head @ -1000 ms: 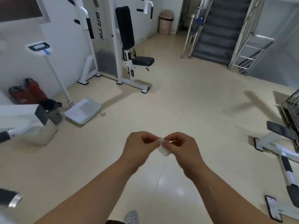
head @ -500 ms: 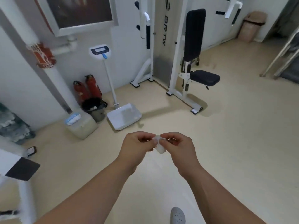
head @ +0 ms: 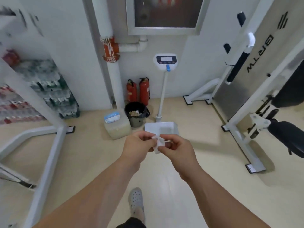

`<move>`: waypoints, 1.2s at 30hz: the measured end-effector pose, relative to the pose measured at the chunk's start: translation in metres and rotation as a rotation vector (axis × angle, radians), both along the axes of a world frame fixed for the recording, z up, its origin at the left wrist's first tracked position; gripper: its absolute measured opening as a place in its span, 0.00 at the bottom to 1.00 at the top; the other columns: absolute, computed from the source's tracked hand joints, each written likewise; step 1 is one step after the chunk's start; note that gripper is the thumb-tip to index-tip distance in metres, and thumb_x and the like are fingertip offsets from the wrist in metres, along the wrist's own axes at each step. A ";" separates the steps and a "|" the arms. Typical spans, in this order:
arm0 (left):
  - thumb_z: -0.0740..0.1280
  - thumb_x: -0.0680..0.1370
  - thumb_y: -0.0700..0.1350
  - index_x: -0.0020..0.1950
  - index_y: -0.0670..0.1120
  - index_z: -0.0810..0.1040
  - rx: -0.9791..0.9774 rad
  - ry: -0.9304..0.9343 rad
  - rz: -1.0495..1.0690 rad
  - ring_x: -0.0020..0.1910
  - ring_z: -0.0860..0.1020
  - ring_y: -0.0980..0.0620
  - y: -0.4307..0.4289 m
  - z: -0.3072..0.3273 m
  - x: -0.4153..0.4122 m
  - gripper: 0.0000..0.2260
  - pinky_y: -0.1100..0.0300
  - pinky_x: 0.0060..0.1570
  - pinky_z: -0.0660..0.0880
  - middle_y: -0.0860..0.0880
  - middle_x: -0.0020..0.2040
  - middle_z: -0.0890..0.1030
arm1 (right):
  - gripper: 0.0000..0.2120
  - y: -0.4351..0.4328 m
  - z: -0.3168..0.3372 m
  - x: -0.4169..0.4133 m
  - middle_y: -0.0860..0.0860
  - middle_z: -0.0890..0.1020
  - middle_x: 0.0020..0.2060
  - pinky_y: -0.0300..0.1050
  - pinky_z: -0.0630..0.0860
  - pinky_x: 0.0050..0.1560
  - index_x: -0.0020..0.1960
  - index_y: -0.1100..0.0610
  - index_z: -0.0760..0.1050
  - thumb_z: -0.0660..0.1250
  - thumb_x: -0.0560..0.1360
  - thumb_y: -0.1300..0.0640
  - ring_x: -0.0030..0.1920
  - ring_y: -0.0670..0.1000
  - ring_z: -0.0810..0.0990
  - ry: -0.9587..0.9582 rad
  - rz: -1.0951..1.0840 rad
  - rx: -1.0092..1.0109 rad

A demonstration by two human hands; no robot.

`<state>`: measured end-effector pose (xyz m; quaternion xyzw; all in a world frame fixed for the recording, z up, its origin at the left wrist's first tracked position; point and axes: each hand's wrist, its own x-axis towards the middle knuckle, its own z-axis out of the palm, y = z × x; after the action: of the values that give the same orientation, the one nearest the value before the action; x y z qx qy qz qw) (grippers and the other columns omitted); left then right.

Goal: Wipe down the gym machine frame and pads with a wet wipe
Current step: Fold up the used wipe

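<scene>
Head view: both forearms reach forward, hands meeting at centre frame above the floor.
Left hand (head: 139, 145): fingertips pinching the left top edge of the wet wipe (head: 157, 146).
Right hand (head: 176, 149): thumb and forefinger pinching the right top edge; other fingers curled.
Wipe: small, white and still folded, hanging between the hands with its long axis running 12 to 6 o'clock.
Key relation: the seat machine (head: 243, 116) with its black seat pad (head: 289, 139) lies at 3 o'clock from the hands, well apart; the right hand is the nearer one.
Other frame: a white leg (head: 49, 150) stands at 9 o'clock, nearer the left hand.
Straight ahead: wipes pack (head: 112, 116) at 11 o'clock, lined bin (head: 136, 113) at 12 o'clock, scale base (head: 164, 126) just beyond the hands.
Step, as judged: opening or refolding the wipe; no wiping contact yet.
Change from half a second ago: view swung left. The seat machine slid from upper centre to the right edge, and the bin and pack came to centre. Grip on the wipe unchanged.
</scene>
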<state>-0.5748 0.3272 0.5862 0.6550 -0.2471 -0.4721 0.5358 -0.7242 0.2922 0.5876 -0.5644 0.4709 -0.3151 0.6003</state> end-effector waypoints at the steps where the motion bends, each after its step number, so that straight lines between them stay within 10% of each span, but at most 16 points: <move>1: 0.73 0.73 0.33 0.47 0.39 0.84 0.011 0.021 -0.005 0.39 0.84 0.47 -0.023 -0.002 0.013 0.04 0.51 0.46 0.84 0.40 0.43 0.86 | 0.14 -0.024 -0.002 0.013 0.45 0.85 0.39 0.38 0.79 0.44 0.54 0.50 0.84 0.75 0.73 0.66 0.40 0.45 0.81 0.022 -0.021 -0.006; 7: 0.74 0.74 0.35 0.47 0.40 0.85 0.086 0.049 -0.080 0.34 0.78 0.48 -0.136 0.002 0.087 0.03 0.55 0.43 0.80 0.39 0.40 0.84 | 0.08 -0.143 0.000 0.081 0.42 0.83 0.32 0.32 0.70 0.31 0.50 0.54 0.84 0.75 0.75 0.65 0.33 0.42 0.76 0.113 -0.006 -0.015; 17: 0.65 0.78 0.29 0.50 0.40 0.83 0.133 0.163 0.116 0.35 0.82 0.52 -0.306 -0.023 0.179 0.10 0.58 0.44 0.83 0.45 0.36 0.84 | 0.13 -0.347 -0.045 0.185 0.47 0.82 0.48 0.35 0.76 0.44 0.52 0.49 0.85 0.78 0.71 0.62 0.40 0.43 0.80 0.191 0.277 -0.139; 31: 0.68 0.77 0.34 0.52 0.44 0.84 0.428 0.014 0.302 0.41 0.80 0.48 -0.477 -0.111 0.339 0.09 0.60 0.38 0.77 0.44 0.46 0.85 | 0.11 -0.598 -0.160 0.346 0.38 0.78 0.38 0.23 0.68 0.39 0.48 0.52 0.84 0.71 0.73 0.67 0.40 0.38 0.77 0.557 0.298 -0.151; 36: 0.68 0.77 0.37 0.45 0.50 0.84 0.528 -0.028 0.241 0.42 0.80 0.47 -0.534 -0.173 0.412 0.09 0.54 0.44 0.76 0.43 0.44 0.85 | 0.11 -0.642 -0.237 0.407 0.51 0.85 0.49 0.39 0.74 0.52 0.54 0.57 0.85 0.68 0.75 0.66 0.52 0.54 0.82 0.735 0.235 -0.056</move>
<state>-0.1626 -0.2068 0.4128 0.8028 -0.0433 -0.4440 0.3957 -0.3172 -0.3501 0.3505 -0.7059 0.5780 -0.0337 0.4080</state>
